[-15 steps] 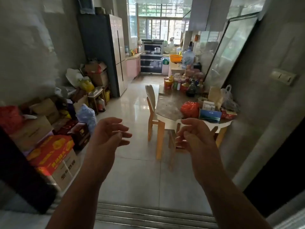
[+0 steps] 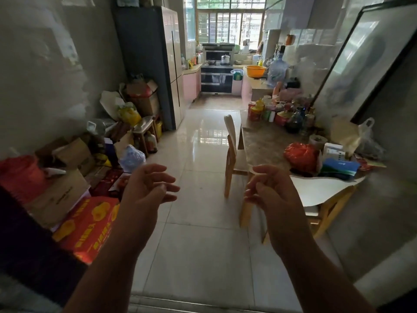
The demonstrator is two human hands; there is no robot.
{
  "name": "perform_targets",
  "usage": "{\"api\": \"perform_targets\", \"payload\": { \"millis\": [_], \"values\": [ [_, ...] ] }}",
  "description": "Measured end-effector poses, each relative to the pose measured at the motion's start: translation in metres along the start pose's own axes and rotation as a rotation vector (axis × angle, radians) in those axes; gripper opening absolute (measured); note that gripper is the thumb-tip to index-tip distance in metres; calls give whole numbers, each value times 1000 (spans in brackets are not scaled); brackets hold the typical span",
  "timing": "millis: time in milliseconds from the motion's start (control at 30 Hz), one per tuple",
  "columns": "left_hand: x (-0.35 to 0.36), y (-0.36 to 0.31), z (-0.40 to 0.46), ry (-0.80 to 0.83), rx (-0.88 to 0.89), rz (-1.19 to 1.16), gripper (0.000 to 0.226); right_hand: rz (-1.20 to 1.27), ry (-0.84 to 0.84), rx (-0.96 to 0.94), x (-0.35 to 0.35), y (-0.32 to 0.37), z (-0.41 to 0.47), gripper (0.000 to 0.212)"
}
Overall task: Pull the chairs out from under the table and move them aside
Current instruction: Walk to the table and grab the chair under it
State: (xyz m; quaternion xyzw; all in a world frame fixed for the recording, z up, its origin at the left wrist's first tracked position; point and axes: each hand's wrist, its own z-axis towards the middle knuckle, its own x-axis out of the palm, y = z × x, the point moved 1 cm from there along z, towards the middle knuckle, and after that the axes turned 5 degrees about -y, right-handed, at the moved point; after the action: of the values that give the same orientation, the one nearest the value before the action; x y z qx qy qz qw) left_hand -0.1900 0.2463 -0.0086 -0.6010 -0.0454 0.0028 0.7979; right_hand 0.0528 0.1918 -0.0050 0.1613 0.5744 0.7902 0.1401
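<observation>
A wooden table [image 2: 266,145] stands against the right wall, its top crowded with jars and bags. One chair with a pale backrest [image 2: 230,132] is tucked under the table's left side. A second chair with a white curved backrest [image 2: 320,190] is tucked in at the table's near end. My left hand [image 2: 146,190] is raised in front of me, fingers apart and curled, holding nothing. My right hand [image 2: 273,195] is also raised and empty, in front of the near chair and apart from it.
Cardboard boxes [image 2: 85,224] and bags are piled along the left wall up to a tall fridge [image 2: 158,64]. A framed glass panel [image 2: 361,64] leans on the right wall. A tiled floor aisle [image 2: 203,199] runs between the pile and the table toward the stove.
The view has moved forward toward the table, so the chairs look larger. Both hands stay raised and empty, with little change in pose.
</observation>
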Motion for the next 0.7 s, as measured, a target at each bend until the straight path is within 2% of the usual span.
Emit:
{"api": "perform_targets", "payload": {
  "millis": [200, 367, 567, 700],
  "values": [
    [6, 46, 97, -13, -20, 32, 38, 11, -28, 7, 33, -49, 88, 32],
    [36, 90, 214, -14, -29, 85, 35, 29, -41, 1, 56, -99, 203, 33],
    [68, 123, 334, -25, -69, 71, 35, 41, 21, 72, 95, -150, 320, 22],
    [82, 149, 397, -2, -92, 62, 35, 3, 90, 126, 121, -180, 384, 23]
  ]
}}
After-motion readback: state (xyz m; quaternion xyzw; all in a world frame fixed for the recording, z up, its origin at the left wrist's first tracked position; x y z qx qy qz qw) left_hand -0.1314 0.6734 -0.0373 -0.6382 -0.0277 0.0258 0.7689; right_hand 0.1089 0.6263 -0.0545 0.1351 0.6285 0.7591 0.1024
